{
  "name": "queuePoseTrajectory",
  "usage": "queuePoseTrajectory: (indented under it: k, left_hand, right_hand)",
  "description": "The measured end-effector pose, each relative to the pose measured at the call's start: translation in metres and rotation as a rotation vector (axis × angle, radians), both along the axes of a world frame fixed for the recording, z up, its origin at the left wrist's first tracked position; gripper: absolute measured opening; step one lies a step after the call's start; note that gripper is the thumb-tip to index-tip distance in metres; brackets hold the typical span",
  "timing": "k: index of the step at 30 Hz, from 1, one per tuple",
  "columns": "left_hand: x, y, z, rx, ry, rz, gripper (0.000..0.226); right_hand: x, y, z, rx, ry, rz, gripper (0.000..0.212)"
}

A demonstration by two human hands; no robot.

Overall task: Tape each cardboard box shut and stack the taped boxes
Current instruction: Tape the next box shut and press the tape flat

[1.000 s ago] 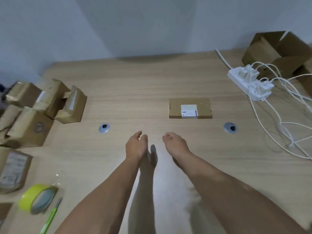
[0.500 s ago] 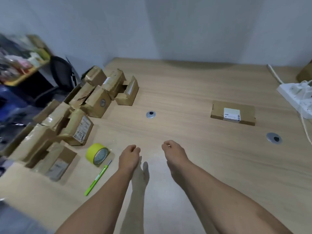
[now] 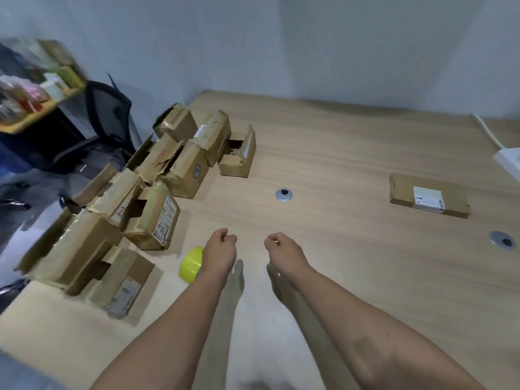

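Note:
Several worn cardboard boxes (image 3: 152, 218) lie in a heap along the left edge of the wooden table (image 3: 337, 153), some with flaps open. The small box (image 3: 237, 156) at the far end of the heap stands open. One flat box (image 3: 427, 198) with a white label lies alone at the right. A yellow tape roll (image 3: 191, 263) stands by the heap, partly hidden behind my left hand (image 3: 219, 251). My right hand (image 3: 284, 253) hovers beside the left one. Both hands have loosely curled fingers and hold nothing.
Two metal cable grommets (image 3: 283, 195) (image 3: 503, 241) sit in the tabletop. A white power strip (image 3: 510, 161) shows at the right edge. A black office chair (image 3: 104, 122) and a cluttered shelf (image 3: 33, 88) stand left of the table.
The view has swung left, bringing the box heap, chair and shelf into sight. My left hand now covers part of the tape roll, and the green pen is hidden.

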State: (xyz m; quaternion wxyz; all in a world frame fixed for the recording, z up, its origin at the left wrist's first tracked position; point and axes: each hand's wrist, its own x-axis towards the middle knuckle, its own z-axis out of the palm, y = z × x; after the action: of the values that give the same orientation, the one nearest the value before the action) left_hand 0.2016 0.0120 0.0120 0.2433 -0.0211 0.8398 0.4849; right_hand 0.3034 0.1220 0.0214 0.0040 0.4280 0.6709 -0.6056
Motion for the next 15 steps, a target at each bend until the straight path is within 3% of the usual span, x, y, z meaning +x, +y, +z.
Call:
queuePoseTrajectory:
  k: [7, 15]
  left_hand:
    - [-0.085, -0.007, -0.012, 0.007, 0.006, -0.114, 0.047]
    - [-0.172, 0.023, -0.019, 0.15, -0.064, -0.074, 0.046]
  right_hand:
    - [-0.078, -0.015, -0.012, 0.024, -0.016, -0.018, 0.033]
    - [-0.159, 0.009, -0.023, 0.001, 0.019, -0.144, 0.041]
